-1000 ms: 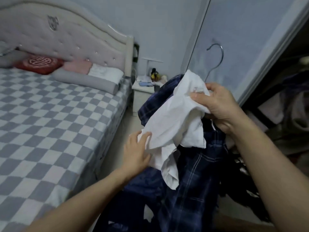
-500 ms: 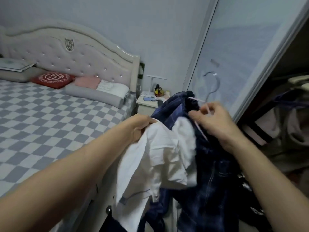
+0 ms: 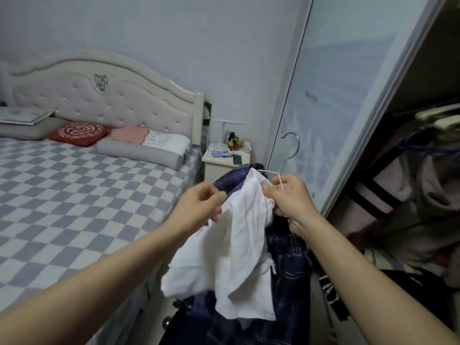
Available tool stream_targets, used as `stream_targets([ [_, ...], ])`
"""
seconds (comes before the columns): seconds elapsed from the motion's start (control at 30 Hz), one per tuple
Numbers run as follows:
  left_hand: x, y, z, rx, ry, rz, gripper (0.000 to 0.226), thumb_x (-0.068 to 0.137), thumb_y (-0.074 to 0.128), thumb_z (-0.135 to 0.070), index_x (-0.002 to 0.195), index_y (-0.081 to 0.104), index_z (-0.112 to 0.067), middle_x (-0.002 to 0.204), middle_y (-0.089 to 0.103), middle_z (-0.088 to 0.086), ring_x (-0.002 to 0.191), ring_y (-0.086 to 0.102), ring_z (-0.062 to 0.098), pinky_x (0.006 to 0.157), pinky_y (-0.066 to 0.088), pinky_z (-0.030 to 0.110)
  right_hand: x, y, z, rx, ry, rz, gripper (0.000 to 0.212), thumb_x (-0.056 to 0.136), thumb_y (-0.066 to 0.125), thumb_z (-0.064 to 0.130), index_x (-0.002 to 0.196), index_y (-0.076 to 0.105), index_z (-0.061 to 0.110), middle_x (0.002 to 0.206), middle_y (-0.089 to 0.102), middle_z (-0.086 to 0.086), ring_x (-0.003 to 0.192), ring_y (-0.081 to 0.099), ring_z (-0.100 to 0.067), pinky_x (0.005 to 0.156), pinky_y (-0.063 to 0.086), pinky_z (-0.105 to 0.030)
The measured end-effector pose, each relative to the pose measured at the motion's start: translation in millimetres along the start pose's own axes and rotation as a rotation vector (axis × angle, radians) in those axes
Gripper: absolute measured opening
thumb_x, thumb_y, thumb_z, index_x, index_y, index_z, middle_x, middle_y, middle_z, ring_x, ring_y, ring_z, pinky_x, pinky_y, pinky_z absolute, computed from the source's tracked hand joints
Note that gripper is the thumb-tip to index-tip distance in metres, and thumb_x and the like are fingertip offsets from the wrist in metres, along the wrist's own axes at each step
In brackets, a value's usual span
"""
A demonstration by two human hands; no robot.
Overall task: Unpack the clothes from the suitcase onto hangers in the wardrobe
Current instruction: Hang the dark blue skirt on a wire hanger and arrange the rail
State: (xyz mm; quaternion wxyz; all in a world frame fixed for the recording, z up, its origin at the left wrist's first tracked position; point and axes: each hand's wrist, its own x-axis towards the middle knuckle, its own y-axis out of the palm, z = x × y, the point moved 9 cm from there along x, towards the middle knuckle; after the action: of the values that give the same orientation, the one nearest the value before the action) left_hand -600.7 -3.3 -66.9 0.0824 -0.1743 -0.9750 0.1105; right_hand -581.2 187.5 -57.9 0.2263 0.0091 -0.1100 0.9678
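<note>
Nearest, both bare forearms reach forward over a heap of dark blue plaid cloth (image 3: 291, 270) that hangs low in the middle. In front of it droops a white garment (image 3: 239, 250), held up at its top edge between the two hands. The left hand (image 3: 199, 207) has its fingers curled and pinching the white cloth's upper left edge; the right hand (image 3: 290, 197) has its fingers clamped on the cloth's top right together with the thin white hanger (image 3: 280, 176), whose metal hook (image 3: 291, 148) stands up just above the knuckles. The plaid cloth seems to hang from the same hanger, though the join is hidden. Beyond the hands, the bed (image 3: 74, 195) fills the left, with a nightstand (image 3: 224, 168) at its head corner. To the right stands the sliding door (image 3: 348, 95), and past its edge the open wardrobe (image 3: 410, 195) with clothes already hung. No suitcase can be made out. The step in hand looks like fitting the white garment onto the hanger; next, the cloth likely needs spreading over the hanger's arm, then the hook carried right to the rail.
</note>
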Motion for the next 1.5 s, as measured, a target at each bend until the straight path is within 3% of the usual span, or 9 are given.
stream_targets([
  [0.1,-17,21,5,0.07,-0.079,0.19,0.042,0.088,0.047,-0.048,0.083,0.067,-0.011,0.078,0.069,0.003,0.072,0.062,0.017,0.064,0.045,0.026,2,8,2,0.017,-0.029,-0.003,0.018,0.085,0.064,0.013,0.089,0.046,0.014,0.073,0.049,0.0,0.051,0.043,-0.009,0.031,0.029,-0.013],
  [0.33,9,3,-15,-0.646,-0.252,0.124,0.026,0.094,0.036,-0.011,0.103,0.058,-0.002,0.085,0.067,-0.002,0.069,0.062,0.002,0.072,0.054,0.023,9,-5,4,-0.24,-0.088,0.024,0.028,0.086,0.06,0.036,0.071,0.049,0.015,0.058,0.05,0.0,0.044,0.037,-0.012,0.043,0.026,-0.02],
  [0.6,28,-43,-26,-0.233,-0.363,0.312,0.025,0.094,0.041,-0.021,0.085,0.062,-0.011,0.069,0.069,0.005,0.056,0.063,0.014,0.058,0.051,0.022,5,-65,19,-0.627,-0.291,-0.024,0.032,0.086,0.062,0.025,0.058,0.049,0.02,0.054,0.045,-0.002,0.057,0.044,-0.02,0.057,0.036,-0.032],
  [0.7,31,-46,-40,0.234,-0.249,0.352,0.024,0.089,0.051,-0.023,0.1,0.064,-0.006,0.096,0.069,0.011,0.081,0.066,0.016,0.072,0.049,0.026,-1,-66,27,-0.715,-0.36,0.126,0.021,0.083,0.066,0.02,0.064,0.058,0.017,0.062,0.057,-0.007,0.057,0.049,-0.016,0.066,0.046,-0.038],
  [0.8,33,-39,-48,0.544,-0.204,0.337,0.019,0.09,0.053,-0.024,0.09,0.066,-0.009,0.091,0.066,0.01,0.076,0.063,0.019,0.06,0.048,0.022,-20,-50,39,-0.627,-0.41,0.37,0.03,0.08,0.07,0.007,0.057,0.063,0.025,0.08,0.062,0.007,0.071,0.056,-0.003,0.066,0.041,-0.012],
  [1.0,22,51,-49,0.175,-0.306,0.65,0.028,0.097,0.041,-0.017,0.076,0.059,-0.01,0.059,0.065,-0.002,0.05,0.06,0.009,0.05,0.047,0.017,-58,9,49,-0.473,-0.496,0.683,0.021,0.081,0.068,0.005,0.063,0.066,0.017,0.132,0.036,0.028,0.119,0.039,0.018,0.092,0.031,-0.002],
  [1.2,18,49,-46,0.023,-0.191,0.79,0.029,0.071,0.055,-0.019,0.1,0.06,-0.015,0.089,0.058,0.008,0.075,0.057,0.02,0.059,0.048,0.022,-47,5,30,-0.23,-0.424,0.635,0.019,0.073,0.063,0.015,0.056,0.064,0.022,0.072,0.06,0.007,0.07,0.056,-0.001,0.069,0.041,-0.013],
  [1.33,15,25,-17,-0.006,-0.153,0.849,0.069,0.053,0.059,-0.017,0.12,0.049,-0.026,0.113,0.052,0.005,0.107,0.044,0.026,0.077,0.049,0.021,-36,-16,17,-0.139,-0.331,0.6,0.014,0.074,0.072,0.02,0.06,0.071,0.024,0.075,0.062,0.009,0.072,0.058,-0.003,0.069,0.043,-0.014],
  [1.5,0,26,0,0.243,-0.027,0.84,0.075,0.067,0.061,0.0,0.128,0.033,-0.032,0.119,0.047,-0.001,0.1,0.05,0.014,0.071,0.047,0.018,-23,-23,20,-0.089,-0.298,0.531,0.048,0.05,0.076,0.067,0.065,0.073,0.022,0.075,0.063,0.013,0.071,0.062,-0.002,0.068,0.047,-0.012],
])
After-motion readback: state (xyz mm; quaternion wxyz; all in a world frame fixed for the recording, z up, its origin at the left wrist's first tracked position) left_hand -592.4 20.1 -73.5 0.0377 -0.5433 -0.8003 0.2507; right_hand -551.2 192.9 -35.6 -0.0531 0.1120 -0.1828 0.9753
